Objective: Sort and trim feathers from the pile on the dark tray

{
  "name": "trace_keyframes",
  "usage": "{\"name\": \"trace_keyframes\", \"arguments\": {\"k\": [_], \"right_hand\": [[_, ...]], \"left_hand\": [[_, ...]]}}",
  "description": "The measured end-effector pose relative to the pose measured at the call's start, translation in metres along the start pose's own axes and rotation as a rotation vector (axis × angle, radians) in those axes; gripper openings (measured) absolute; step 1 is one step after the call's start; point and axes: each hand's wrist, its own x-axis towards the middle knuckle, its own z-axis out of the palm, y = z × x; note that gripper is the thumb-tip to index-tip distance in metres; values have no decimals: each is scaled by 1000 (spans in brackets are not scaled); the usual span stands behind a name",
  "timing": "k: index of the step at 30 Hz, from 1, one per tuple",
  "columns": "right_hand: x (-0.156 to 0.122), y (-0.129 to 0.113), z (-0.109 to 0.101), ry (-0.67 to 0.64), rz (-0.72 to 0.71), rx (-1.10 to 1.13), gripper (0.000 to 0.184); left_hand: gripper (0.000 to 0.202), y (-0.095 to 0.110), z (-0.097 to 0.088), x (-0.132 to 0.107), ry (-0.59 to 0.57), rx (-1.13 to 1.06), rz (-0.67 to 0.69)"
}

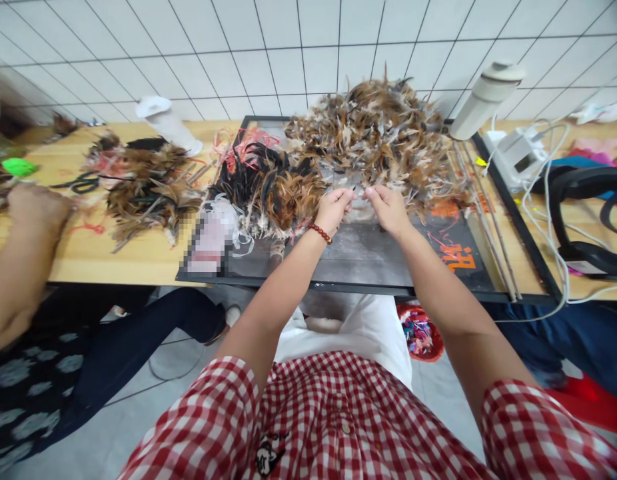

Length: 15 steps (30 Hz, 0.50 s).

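Observation:
My left hand (pixel 334 209), with a red bead bracelet at the wrist, is closed in a pinch over the dark board (pixel 333 263). Close by on its right, my right hand (pixel 388 208) pinches too, fingertips nearly meeting the left ones. What lies between the fingers is too small and blurred to name; a tiny dark tip shows at the left fingertips. Just behind both hands rises a large heap of brown and white feathers (pixel 363 133). Left of my left hand lies a bunch of black and brown feathers (pixel 276 190).
Thin sticks (pixel 488 220) lie along the board's right side. Beyond stand a bottle (pixel 486 100), a white power strip (pixel 518 160) and cables. At left, a co-worker's hand (pixel 36 207) rests near another feather pile (pixel 148 187) and scissors (pixel 81 182). A red basket (pixel 436 353) sits below.

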Motion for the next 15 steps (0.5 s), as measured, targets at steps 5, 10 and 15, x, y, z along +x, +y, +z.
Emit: {"name": "trace_keyframes", "arguments": {"k": [5,10,15], "right_hand": [[2,0,2,-25,8,-17,91],[1,-3,-40,216,37,-142,83],[-21,31,-115,39,46,-561,60]], "left_hand": [[34,-1,0,0,1,-32,-11],[32,-1,0,1,77,-56,-13],[36,2,-4,4,175,-112,-18]]}}
